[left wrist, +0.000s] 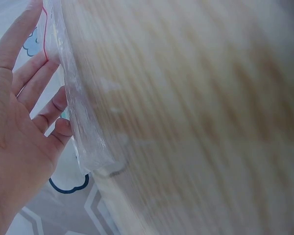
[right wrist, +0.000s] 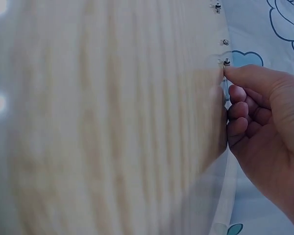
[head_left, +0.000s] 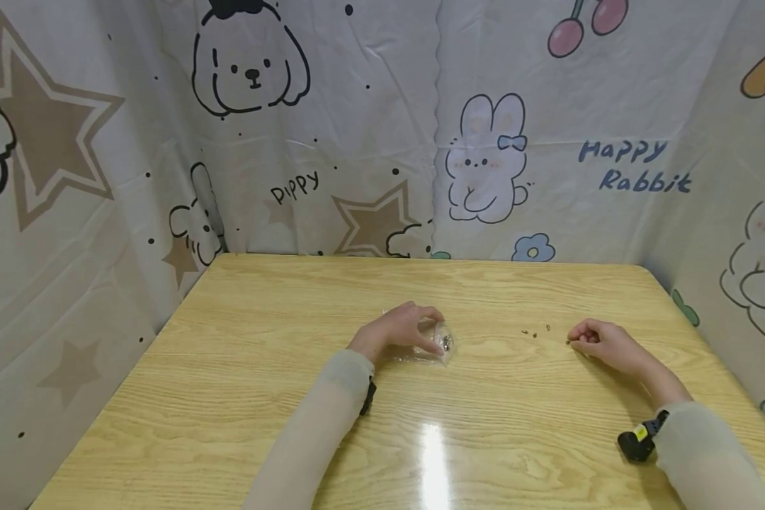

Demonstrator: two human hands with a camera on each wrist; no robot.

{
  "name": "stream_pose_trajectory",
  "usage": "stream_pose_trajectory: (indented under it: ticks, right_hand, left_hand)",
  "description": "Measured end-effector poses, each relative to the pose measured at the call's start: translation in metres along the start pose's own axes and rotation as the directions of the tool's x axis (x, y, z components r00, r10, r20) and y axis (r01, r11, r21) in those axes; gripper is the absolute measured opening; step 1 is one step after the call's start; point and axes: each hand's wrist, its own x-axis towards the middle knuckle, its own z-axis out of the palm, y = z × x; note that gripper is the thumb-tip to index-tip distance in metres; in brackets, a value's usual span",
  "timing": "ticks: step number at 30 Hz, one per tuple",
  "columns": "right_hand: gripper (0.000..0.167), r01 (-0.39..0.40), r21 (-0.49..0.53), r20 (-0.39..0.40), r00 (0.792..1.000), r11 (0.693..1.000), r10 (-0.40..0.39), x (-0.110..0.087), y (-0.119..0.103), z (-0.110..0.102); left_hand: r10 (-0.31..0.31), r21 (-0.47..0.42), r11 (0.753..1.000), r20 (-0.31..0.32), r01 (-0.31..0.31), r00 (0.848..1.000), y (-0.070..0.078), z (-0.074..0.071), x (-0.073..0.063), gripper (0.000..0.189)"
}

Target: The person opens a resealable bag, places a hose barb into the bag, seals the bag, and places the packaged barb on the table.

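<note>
My left hand (head_left: pixel 400 330) holds a clear plastic zip bag (head_left: pixel 444 355) low over the table, thumb and index finger curved at its two sides. Small dark metal pieces (head_left: pixel 446 343) show inside the bag's right end. In the left wrist view, a red zip line (left wrist: pixel 45 36) runs by the fingertips along the clear bag (left wrist: pixel 85 122). My right hand (head_left: pixel 612 345), at the right, has its fingers curled and pinches a tiny brownish metal piece (head_left: pixel 568 343) at the thumb tip, close to the tabletop. Several similar metal pieces (head_left: pixel 535 335) lie just left of it.
The light wood-grain table (head_left: pixel 261 411) ends at a far edge against a printed cloth (head_left: pixel 370 127), which also hangs at both sides. A black wrist device (head_left: pixel 637 445) sits at the right cuff. Light glares off the front of the table.
</note>
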Motion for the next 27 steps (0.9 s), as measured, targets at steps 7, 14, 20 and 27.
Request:
stream_pose_trajectory:
  ticks: [7,14,20,27]
  right_hand:
    - [0.015,0.011,-0.002,0.009,1.0,1.0,-0.011,0.0023,-0.0014,-0.0007]
    - [0.014,0.023,-0.031,0.024,0.999,0.999,-0.023,0.0036,-0.0025,0.0]
    - [0.013,0.029,-0.05,0.036,0.999,0.998,-0.027,0.0041,-0.0038,0.0014]
    - [0.015,0.046,-0.068,0.031,0.999,0.997,-0.044,0.0028,-0.0042,0.0008]
  left_hand:
    - [-0.007,0.001,1.0,0.003,0.007,1.0,0.0014,-0.0004,-0.0007,0.066]
    - [-0.007,0.001,1.0,0.001,0.007,1.0,0.0006,-0.0006,-0.0007,0.066]
    - [-0.008,-0.003,1.0,0.0,0.008,1.0,0.0009,-0.0008,-0.0012,0.065]
    - [-0.008,-0.004,1.0,-0.001,0.008,1.0,0.0017,-0.0011,-0.0013,0.065]
